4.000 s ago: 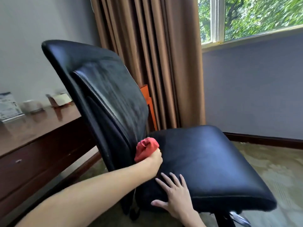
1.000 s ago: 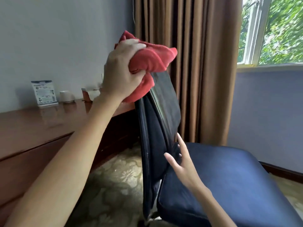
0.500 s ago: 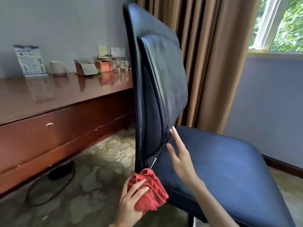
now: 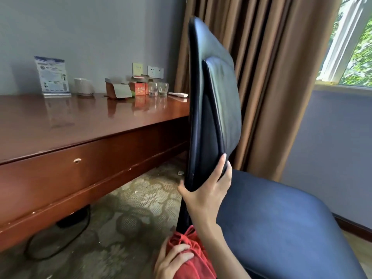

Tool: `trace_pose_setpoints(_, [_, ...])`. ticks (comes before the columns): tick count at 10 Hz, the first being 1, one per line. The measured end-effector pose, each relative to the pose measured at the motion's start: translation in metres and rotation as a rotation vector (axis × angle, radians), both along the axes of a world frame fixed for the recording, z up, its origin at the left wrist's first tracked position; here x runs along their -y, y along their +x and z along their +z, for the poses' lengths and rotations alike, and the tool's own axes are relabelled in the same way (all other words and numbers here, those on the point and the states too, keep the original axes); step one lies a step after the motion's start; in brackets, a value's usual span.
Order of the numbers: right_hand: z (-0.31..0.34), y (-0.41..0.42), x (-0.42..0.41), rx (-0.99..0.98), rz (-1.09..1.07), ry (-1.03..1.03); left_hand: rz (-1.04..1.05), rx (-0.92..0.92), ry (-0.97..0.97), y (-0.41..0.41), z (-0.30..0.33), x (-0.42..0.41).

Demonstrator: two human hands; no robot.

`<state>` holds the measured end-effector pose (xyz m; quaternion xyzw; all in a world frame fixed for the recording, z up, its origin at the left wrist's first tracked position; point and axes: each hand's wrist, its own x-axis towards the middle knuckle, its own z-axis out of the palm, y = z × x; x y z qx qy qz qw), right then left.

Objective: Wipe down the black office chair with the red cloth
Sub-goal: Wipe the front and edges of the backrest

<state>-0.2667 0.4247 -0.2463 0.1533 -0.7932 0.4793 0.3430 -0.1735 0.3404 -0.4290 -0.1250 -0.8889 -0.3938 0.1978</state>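
The black office chair stands side-on, its backrest (image 4: 213, 109) upright and its seat (image 4: 271, 218) spreading to the lower right. My right hand (image 4: 207, 188) grips the bottom edge of the backrest, thumb on the back side and fingers on the front. My left hand (image 4: 173, 258) sits at the bottom of the view, holding the bunched red cloth (image 4: 195, 260) against the dark strut under the backrest. My right forearm crosses in front of part of the cloth.
A long wooden desk (image 4: 84, 137) runs along the left wall, carrying a leaflet stand (image 4: 52, 76), a white cup, boxes and glasses (image 4: 159, 88). A black cable (image 4: 60, 238) lies on the carpet under it. Brown curtains (image 4: 281, 77) and a window stand behind the chair.
My right hand went from touching the crease with straight fingers to gripping the backrest's bottom edge. My left hand with the cloth has dropped lower, below the backrest.
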Motion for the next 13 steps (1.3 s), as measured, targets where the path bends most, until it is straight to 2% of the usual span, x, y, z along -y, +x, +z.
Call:
trace_pose_setpoints(1, [-0.007,0.007,-0.019,-0.034,0.055,-0.029,-0.301,-0.005,0.055,0.015,0.016,0.028])
trace_pose_setpoints(2, [-0.009,0.023,-0.046,-0.044,0.171,-0.041,0.019,-0.261,-0.118,0.032,0.034,-0.01])
trace_pose_setpoints(3, [-0.009,0.038,-0.077,-0.031,0.278,-0.064,0.163,-0.454,0.159,0.047,0.064,-0.066])
trace_pose_setpoints(4, [-0.008,0.052,-0.111,-0.01,0.352,-0.079,0.114,-0.496,0.333,0.047,0.104,-0.088])
trace_pose_setpoints(5, [-0.008,0.065,-0.146,0.026,0.425,-0.098,-0.051,-0.575,0.192,0.056,0.106,-0.101])
trace_pose_setpoints(7, [-0.007,0.08,-0.218,0.107,0.525,-0.178,-0.216,-0.774,0.136,0.039,0.157,-0.13])
trace_pose_setpoints(8, [0.004,0.086,-0.247,0.073,0.53,-0.25,-0.268,-0.911,0.025,0.027,0.204,-0.149])
trace_pose_setpoints(9, [0.037,0.093,-0.258,-0.039,0.416,-0.311,-0.202,-1.107,0.031,0.011,0.286,-0.16])
trace_pose_setpoints(10, [0.084,0.09,-0.273,-0.111,0.369,-0.346,0.033,-1.301,0.041,-0.005,0.401,-0.16])
trace_pose_setpoints(11, [0.114,0.078,-0.296,-0.079,0.372,-0.369,0.123,-1.375,-0.004,-0.004,0.474,-0.175])
trace_pose_setpoints(12, [0.119,0.075,-0.315,-0.05,0.395,-0.437,0.112,-1.236,-0.116,-0.005,0.437,-0.214])
trace_pose_setpoints(13, [0.119,0.071,-0.329,-0.058,0.363,-0.48,-0.081,-1.035,-0.382,-0.017,0.285,-0.247])
